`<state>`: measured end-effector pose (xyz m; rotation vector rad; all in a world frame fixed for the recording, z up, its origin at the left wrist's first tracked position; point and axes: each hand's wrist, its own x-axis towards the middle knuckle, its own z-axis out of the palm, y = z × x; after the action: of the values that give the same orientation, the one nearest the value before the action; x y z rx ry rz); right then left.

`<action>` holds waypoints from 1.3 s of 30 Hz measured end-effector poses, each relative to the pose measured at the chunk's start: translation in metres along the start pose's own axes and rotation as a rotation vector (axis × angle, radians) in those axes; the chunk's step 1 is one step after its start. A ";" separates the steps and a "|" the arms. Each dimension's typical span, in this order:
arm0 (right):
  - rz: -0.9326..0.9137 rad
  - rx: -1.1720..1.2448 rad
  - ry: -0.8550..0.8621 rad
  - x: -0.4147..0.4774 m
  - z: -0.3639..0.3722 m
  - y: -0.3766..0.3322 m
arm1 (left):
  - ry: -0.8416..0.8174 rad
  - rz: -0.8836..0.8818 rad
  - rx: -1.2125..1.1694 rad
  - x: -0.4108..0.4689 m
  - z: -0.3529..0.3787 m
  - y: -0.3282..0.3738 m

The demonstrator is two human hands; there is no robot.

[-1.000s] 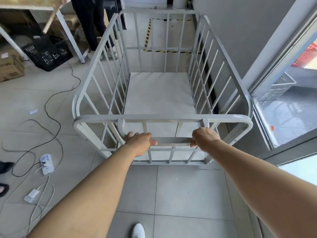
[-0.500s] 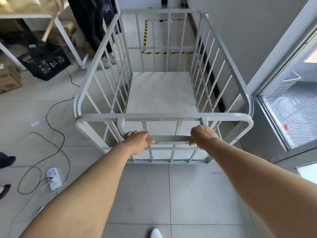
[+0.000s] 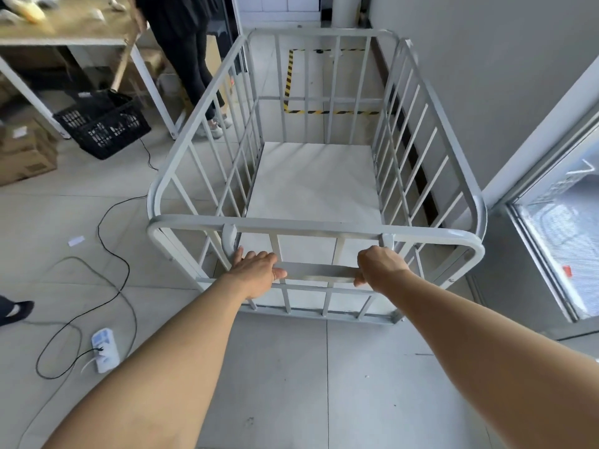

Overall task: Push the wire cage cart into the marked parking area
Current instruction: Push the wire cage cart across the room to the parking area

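Empty pale-grey wire cage cart (image 3: 316, 189) on grey tiled floor (image 3: 291, 367), left hand (image 3: 256, 270) and right hand (image 3: 377, 265) both gripping its flat handle bar (image 3: 319, 273), yellow-and-black taped parking area (image 3: 293, 92) just beyond its far end, grey wall (image 3: 486, 76) close along its right side, black plastic crate (image 3: 102, 123) and black cable (image 3: 107, 254) on open floor to its left.

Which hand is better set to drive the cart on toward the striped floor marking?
Right. The right hand is wrapped around the handle bar of the cart; the left hand lies flatter, fingers extended. The marking lies straight ahead.
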<state>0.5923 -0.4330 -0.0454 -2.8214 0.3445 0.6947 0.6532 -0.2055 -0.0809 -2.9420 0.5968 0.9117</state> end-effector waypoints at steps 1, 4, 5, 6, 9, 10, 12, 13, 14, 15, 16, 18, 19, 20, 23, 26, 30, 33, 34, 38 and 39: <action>-0.005 -0.017 -0.006 0.004 -0.003 0.000 | -0.002 0.005 -0.004 0.004 -0.002 -0.001; -0.015 -0.082 -0.022 0.013 -0.010 -0.001 | -0.007 0.027 -0.027 0.016 -0.008 -0.004; -0.011 -0.100 -0.029 0.016 -0.013 -0.002 | -0.010 0.039 -0.037 0.020 -0.011 -0.007; -0.007 -0.110 -0.033 0.019 -0.017 -0.004 | -0.015 0.050 -0.043 0.024 -0.015 -0.009; 0.018 -0.101 -0.032 0.031 -0.023 -0.009 | -0.032 0.074 -0.027 0.034 -0.028 -0.017; 0.025 -0.094 -0.029 0.035 -0.026 -0.011 | -0.038 0.085 -0.014 0.037 -0.033 -0.019; 0.044 -0.091 -0.027 0.043 -0.030 -0.016 | -0.051 0.106 -0.003 0.048 -0.041 -0.024; 0.057 -0.084 -0.026 0.049 -0.032 -0.017 | -0.056 0.116 0.002 0.054 -0.045 -0.027; 0.070 -0.071 -0.026 0.054 -0.035 -0.019 | -0.058 0.124 0.003 0.059 -0.048 -0.029; 0.087 -0.059 -0.027 0.060 -0.037 -0.022 | -0.055 0.135 0.001 0.066 -0.052 -0.033; 0.099 -0.060 -0.027 0.067 -0.040 -0.024 | -0.053 0.146 -0.004 0.073 -0.055 -0.037; 0.120 -0.062 -0.021 0.079 -0.046 -0.029 | -0.050 0.166 -0.008 0.084 -0.064 -0.043; 0.132 -0.059 -0.021 0.086 -0.049 -0.033 | -0.049 0.174 -0.012 0.092 -0.067 -0.047; 0.141 -0.060 -0.021 0.092 -0.052 -0.035 | -0.059 0.176 -0.019 0.099 -0.071 -0.052; 0.146 -0.088 -0.021 0.109 -0.060 -0.039 | -0.084 0.157 -0.032 0.121 -0.080 -0.062; 0.132 -0.116 -0.023 0.125 -0.069 -0.041 | -0.111 0.137 -0.040 0.138 -0.091 -0.069; 0.081 -0.146 -0.022 0.152 -0.086 -0.044 | -0.066 0.157 -0.023 0.157 -0.111 -0.071; 0.050 -0.131 -0.003 0.172 -0.096 -0.045 | 0.006 0.158 0.012 0.169 -0.125 -0.071; 0.046 -0.120 0.000 0.180 -0.099 -0.045 | 0.019 0.157 0.031 0.174 -0.130 -0.072; 0.024 -0.117 0.011 0.210 -0.114 -0.046 | 0.049 0.159 0.082 0.203 -0.145 -0.078; 0.023 -0.120 0.011 0.218 -0.118 -0.047 | 0.045 0.157 0.078 0.212 -0.148 -0.081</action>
<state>0.8434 -0.4569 -0.0400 -2.9399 0.3486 0.7282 0.9240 -0.2227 -0.0821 -2.8856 0.8553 0.8144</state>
